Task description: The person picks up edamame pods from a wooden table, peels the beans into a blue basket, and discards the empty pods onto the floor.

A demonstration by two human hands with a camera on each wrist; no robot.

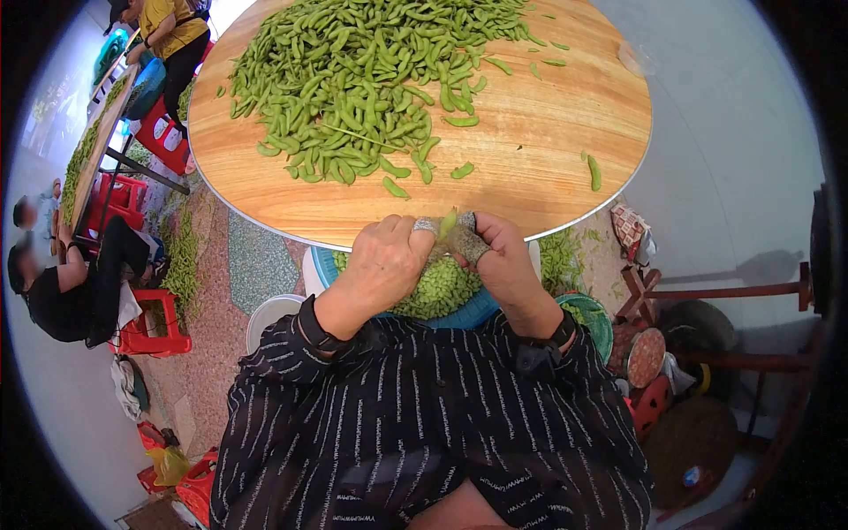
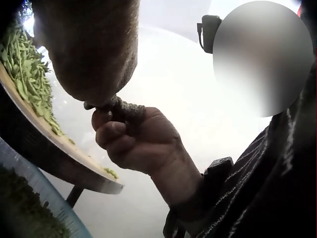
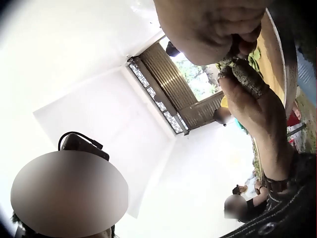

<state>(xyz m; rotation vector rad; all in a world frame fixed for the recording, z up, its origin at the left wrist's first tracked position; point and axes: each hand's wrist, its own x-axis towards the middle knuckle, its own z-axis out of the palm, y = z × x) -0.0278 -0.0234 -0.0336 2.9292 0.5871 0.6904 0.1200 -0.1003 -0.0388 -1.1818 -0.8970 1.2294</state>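
Over the basin, my left hand [image 1: 384, 261] and right hand [image 1: 499, 256] meet at the table's near edge, pinching one green soybean pod [image 1: 449, 221] between them. Its tip pokes up between the fingertips, while the fingers hide its lower part. Rough grey wraps cover some fingers [image 1: 468, 240] of both hands. Right below, shelled green beans [image 1: 437, 290] are heaped in a blue basin [image 1: 473, 313]. The left wrist view shows the right hand [image 2: 143, 139] with curled fingers. In the right wrist view, the left hand's wrapped fingers [image 3: 247, 77] come up against the right hand [image 3: 213, 29].
A big pile of soybean pods [image 1: 353, 79] covers much of the round wooden table [image 1: 530, 132]. Loose pods lie near its edge. A green basket [image 1: 599, 327] stands at the right, a pale bowl [image 1: 269, 318] at the left. Two people [image 1: 75, 283] sit by another table.
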